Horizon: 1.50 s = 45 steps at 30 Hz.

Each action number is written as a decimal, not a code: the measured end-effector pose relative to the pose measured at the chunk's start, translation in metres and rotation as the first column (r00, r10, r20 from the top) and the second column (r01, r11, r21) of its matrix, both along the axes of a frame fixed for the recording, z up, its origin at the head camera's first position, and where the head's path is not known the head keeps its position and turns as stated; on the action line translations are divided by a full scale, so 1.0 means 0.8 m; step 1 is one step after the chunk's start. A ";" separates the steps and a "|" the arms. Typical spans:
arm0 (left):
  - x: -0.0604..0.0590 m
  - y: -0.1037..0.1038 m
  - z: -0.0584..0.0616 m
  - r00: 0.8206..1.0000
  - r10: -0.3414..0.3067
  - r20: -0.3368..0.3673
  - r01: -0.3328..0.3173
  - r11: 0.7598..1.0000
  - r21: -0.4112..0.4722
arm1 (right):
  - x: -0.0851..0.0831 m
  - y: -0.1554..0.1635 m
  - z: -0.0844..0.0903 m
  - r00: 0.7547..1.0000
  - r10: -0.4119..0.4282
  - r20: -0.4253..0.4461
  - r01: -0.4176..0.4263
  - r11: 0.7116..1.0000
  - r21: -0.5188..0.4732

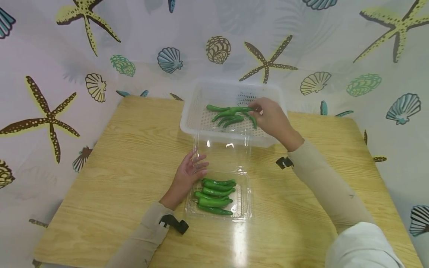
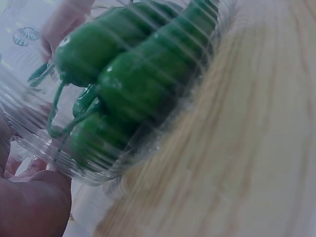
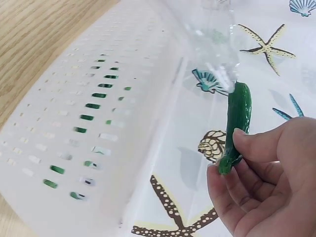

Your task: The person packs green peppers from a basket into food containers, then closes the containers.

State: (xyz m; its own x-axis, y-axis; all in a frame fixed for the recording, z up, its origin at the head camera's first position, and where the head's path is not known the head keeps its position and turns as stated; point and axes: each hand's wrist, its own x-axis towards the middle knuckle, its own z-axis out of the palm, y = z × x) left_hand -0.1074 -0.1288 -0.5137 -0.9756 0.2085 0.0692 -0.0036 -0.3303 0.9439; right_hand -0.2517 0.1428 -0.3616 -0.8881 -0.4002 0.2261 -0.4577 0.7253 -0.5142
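Note:
My right hand (image 1: 269,117) pinches a green chili pepper (image 3: 239,111) by one end between thumb and fingers, over the white perforated basket (image 1: 186,113). Several more green peppers (image 1: 231,121) lie inside that basket. Nearer to me, a clear plastic clamshell box (image 1: 248,197) stands with its lid (image 1: 222,158) raised toward the basket. A row of several green peppers (image 1: 214,202) lies side by side in the box. At the box's left back corner rests my left hand (image 1: 184,178), its fingers extended by the lid hinge; in the left wrist view its thumb (image 2: 37,202) is right at the box's ribbed wall.
Everything stands on a light wood-grain table (image 1: 134,149). Behind it and at its sides hangs a white cloth (image 1: 194,33) printed with starfish and shells. The basket is at the table's back edge, close to the cloth, and the box's lid overlaps its front.

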 end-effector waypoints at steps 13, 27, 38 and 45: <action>0.002 0.000 0.000 1.000 -0.002 0.003 0.002 1.000 -0.001 | 0.039 -0.005 0.023 0.996 0.062 -0.060 -0.066 0.995 -0.080; 0.002 0.002 0.004 1.000 -0.001 -0.001 0.001 1.000 -0.007 | 0.099 -0.017 0.014 0.974 0.227 0.013 -0.222 0.962 -0.157; 0.002 0.001 0.003 1.000 0.001 0.000 -0.001 1.000 -0.022 | 0.134 -0.024 -0.027 0.935 0.331 0.124 -0.312 0.938 -0.149; 0.003 0.000 0.003 1.000 -0.007 -0.006 0.007 1.000 -0.023 | 0.150 -0.029 -0.053 0.913 0.361 0.189 -0.344 0.932 -0.116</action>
State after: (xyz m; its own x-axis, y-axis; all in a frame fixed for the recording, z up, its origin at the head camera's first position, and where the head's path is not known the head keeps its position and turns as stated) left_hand -0.1053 -0.1284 -0.5112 -0.9737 0.2170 0.0700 -0.0005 -0.3088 0.9511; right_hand -0.1319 0.1200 -0.4040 -0.7225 -0.6843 0.0988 -0.5554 0.4892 -0.6725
